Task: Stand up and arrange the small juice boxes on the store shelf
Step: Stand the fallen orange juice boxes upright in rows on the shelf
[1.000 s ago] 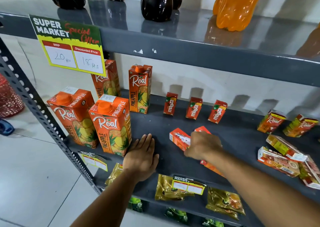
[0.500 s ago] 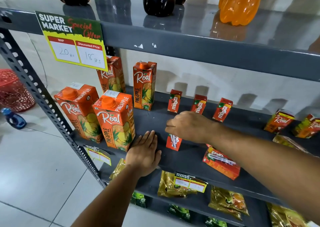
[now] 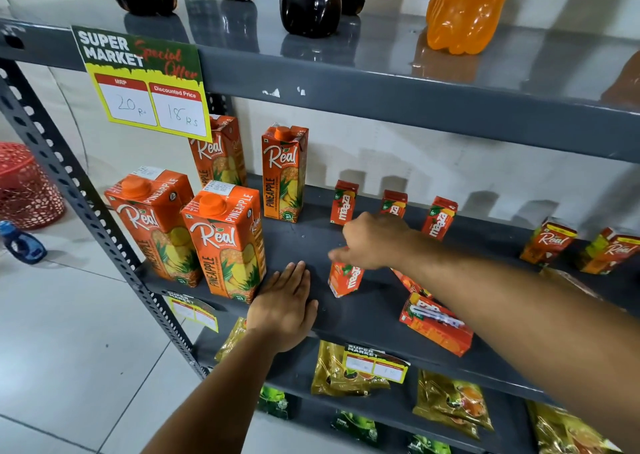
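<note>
1. The left hand [image 3: 282, 310] is laid flat and open on the shelf [image 3: 363, 311].
2. An upright Maaza box [image 3: 344, 279] at mid-shelf is gripped from above by the right hand [image 3: 375, 240].
3. Another small box [image 3: 436, 325] is seen lying flat nearby.

Maaza box [image 3: 344, 278] upright – another [image 3: 435, 327] flat.

Right hand [image 3: 372, 242] grips an upright Maaza box [image 3: 344, 279]; left hand [image 3: 284, 310] lies flat.
</note>
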The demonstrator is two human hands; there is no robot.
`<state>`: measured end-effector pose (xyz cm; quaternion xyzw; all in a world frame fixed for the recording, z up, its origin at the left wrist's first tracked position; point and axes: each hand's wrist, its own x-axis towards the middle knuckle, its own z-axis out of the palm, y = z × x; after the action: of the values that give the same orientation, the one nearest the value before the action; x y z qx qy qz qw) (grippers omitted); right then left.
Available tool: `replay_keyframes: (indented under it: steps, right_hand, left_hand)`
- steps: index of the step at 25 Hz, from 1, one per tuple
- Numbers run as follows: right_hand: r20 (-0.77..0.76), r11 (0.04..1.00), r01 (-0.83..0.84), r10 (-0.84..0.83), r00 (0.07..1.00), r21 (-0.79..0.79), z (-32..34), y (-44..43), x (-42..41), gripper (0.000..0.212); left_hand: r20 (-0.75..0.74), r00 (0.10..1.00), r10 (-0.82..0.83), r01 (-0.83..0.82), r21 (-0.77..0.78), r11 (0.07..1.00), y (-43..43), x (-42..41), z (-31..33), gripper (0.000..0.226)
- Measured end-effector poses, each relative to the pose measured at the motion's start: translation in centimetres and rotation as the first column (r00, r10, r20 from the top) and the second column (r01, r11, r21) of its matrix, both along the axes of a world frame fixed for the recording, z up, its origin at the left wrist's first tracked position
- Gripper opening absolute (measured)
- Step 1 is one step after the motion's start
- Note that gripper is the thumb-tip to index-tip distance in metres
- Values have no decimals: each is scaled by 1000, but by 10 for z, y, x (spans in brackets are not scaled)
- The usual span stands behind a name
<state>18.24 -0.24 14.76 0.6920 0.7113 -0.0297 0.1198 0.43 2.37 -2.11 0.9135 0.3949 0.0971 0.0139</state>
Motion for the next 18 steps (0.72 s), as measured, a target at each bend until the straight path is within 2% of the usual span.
replay_keyframes:
  steps: [2,6,10,12,15,17,18]
  right_hand:
    - [-41,993,115,-114,993,32,1,2,-6,51]
    - [-38,985,168,-167,985,41,-2,-1,-13,50]
    - [-205,962,263,-246,947,65,12,3,25,51]
    - [-209,928,372,-370,905,-29,12,-2,63,48]
    - [-68,820,517,-547,835,-244,-14,-33,93,54]
    - [-39,754,592,-626,779,-286,-33,-50,97,59]
    - [-76,726,623,-667,741,-290,-39,-54,96,61]
  left_hand:
    - [-7,1000,3,-3,-2,1000,0,0,1,68]
    - [-10,1000,10,-10,-4,1000,-1,0,0,68]
    - [-10,1000,7,-7,8,1000,-1,1,1,71]
    - [-14,1000,5,-5,13,1000,-1,0,0,72]
    - [5,1000,9,-9,23,1000,-1,0,1,72]
    - [-4,1000,2,-2,20,1000,-1,2,1,72]
    - [-6,1000,0,0,19,1000,-1,2,1,72]
